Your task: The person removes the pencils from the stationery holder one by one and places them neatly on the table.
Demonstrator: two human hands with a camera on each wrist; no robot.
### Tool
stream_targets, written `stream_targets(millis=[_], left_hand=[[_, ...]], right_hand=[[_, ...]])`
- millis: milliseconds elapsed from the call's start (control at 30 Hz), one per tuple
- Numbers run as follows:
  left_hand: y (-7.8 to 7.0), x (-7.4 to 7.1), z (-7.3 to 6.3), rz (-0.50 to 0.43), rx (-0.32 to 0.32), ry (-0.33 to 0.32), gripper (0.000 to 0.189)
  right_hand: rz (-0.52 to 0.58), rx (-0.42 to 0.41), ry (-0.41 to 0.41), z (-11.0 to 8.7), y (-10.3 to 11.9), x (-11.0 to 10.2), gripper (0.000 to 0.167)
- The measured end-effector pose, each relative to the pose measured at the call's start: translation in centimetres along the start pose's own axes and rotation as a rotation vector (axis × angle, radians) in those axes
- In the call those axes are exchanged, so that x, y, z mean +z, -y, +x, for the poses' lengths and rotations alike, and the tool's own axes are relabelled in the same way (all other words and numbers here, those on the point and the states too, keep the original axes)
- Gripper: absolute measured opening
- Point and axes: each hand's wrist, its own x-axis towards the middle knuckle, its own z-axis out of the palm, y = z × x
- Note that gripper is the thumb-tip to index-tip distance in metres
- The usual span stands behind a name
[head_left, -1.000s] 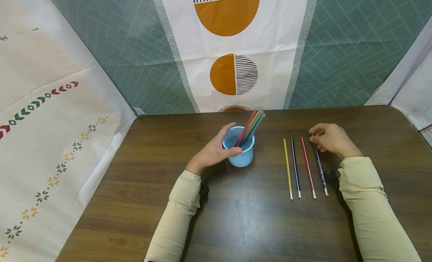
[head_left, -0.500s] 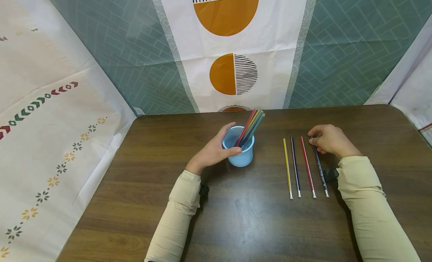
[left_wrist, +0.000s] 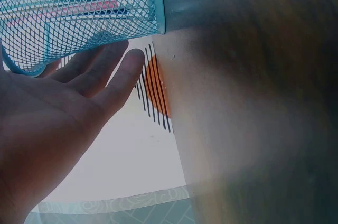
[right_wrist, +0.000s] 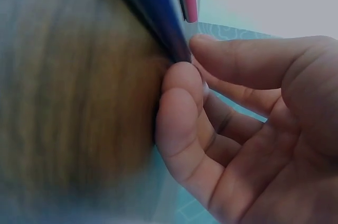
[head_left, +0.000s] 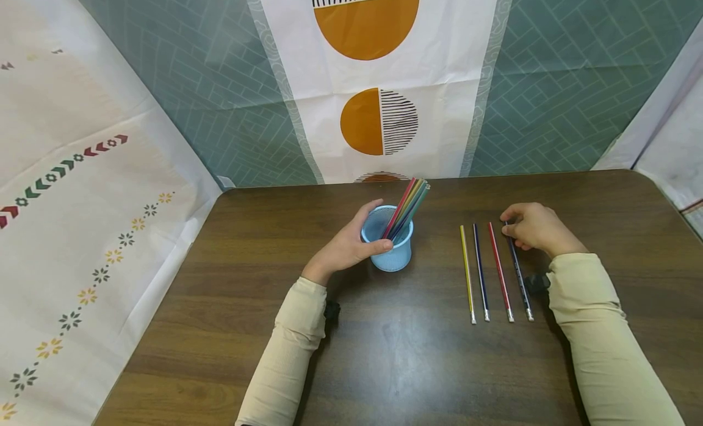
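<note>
dark pencil (head_left: 519,276) on the table (head_left: 384,365), far end pinched by the right hand (head_left: 533,227), thumb against fingers.
red (head_left: 501,272), blue (head_left: 481,272) and yellow pencils (head_left: 468,273) at its 9 o'clock; beyond, 9–10 o'clock, blue mesh cup (head_left: 392,258) with pencils, left hand (head_left: 351,243) spread around it.

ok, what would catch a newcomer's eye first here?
The blue mesh cup with its pencil bundle, left hand around it, toward the table's far edge. Then four pencils lined up right of the cup, the right hand pinching the rightmost. Behind, orange half-circles on the white cloth.
</note>
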Motion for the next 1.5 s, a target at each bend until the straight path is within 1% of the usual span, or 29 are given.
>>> stream_targets(millis=[167,267,367,467,533,600,767,867,967,1100,1167,1267,1433,1500], left_hand=[[0.0,-0.1,-0.1,0.000,0.003,-0.001,0.094],[0.1,-0.1,-0.1,0.003,0.001,-0.002,0.093],[0.1,-0.1,0.0,0.003,-0.003,-0.001,0.090],[0.1,0.0,0.0,0.004,-0.009,0.001,0.087],[0.1,0.0,0.0,0.010,-0.012,0.002,0.086],[0.0,0.0,0.0,0.014,-0.013,0.003,0.086],[0.0,0.0,0.0,0.015,-0.015,-0.001,0.088],[0.0,0.0,0.0,0.014,-0.012,-0.003,0.089],[0.0,0.0,-0.1,0.018,-0.014,-0.002,0.091],[0.1,-0.1,-0.1,0.022,-0.015,-0.006,0.094],[0.1,-0.1,-0.2,0.017,-0.015,-0.008,0.094],[0.1,0.0,-0.1,0.010,-0.014,-0.005,0.094],[0.1,0.1,0.0,0.006,-0.007,-0.003,0.098],[0.2,0.1,0.0,0.002,0.001,-0.003,0.099]], right_hand=[[0.001,0.000,-0.004,0.0,0.2,-0.1,0.029],[-0.022,-0.003,-0.014,-0.1,0.5,-0.4,0.031],[-0.046,-0.010,-0.030,-0.4,1.2,-0.7,0.033],[-0.051,-0.039,-0.043,-0.7,2.4,-1.0,0.036],[-0.046,-0.076,-0.055,-1.0,3.5,-1.0,0.036],[-0.008,-0.127,-0.061,-1.5,4.8,-1.0,0.036],[0.146,-0.287,-0.100,-3.3,8.6,-0.5,0.035],[0.218,-0.364,-0.117,-4.2,10.6,0.1,0.036],[0.219,-0.411,-0.129,-4.6,12.0,0.9,0.041],[0.157,-0.446,-0.145,-4.5,12.8,1.9,0.050],[0.133,-0.456,-0.155,-4.3,13.0,2.4,0.052],[0.133,-0.470,-0.184,-4.2,13.2,2.9,0.046],[0.112,-0.499,-0.291,-4.0,13.4,3.9,0.019],[0.096,-0.512,-0.326,-3.9,13.5,4.2,0.013]])
